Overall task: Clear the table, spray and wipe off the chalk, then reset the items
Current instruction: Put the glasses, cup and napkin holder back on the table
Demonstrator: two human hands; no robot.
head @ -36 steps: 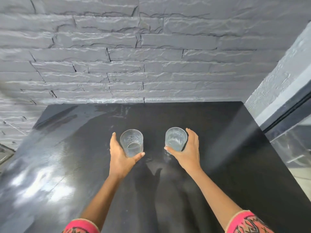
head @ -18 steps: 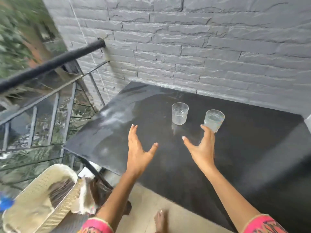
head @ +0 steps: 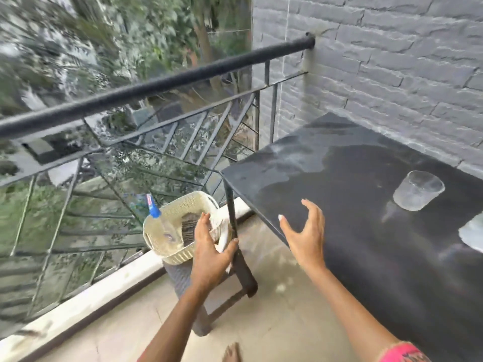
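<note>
View swinging left since half a second ago; both hands coming off the glasses. Left hand reaching down over the basket, fingers straight, gripping nothing. Right hand hovering over the counter corner, fingers spread, empty. One glass standing on the counter, well apart from the hands; a second cut off at the right edge. Basket sitting on a stool by the railing, spray bottle inside. Basket likely light, stiff plastic lattice: take by the rim. Glasses fragile, and probably slippery on the wet-looking counter.
</note>
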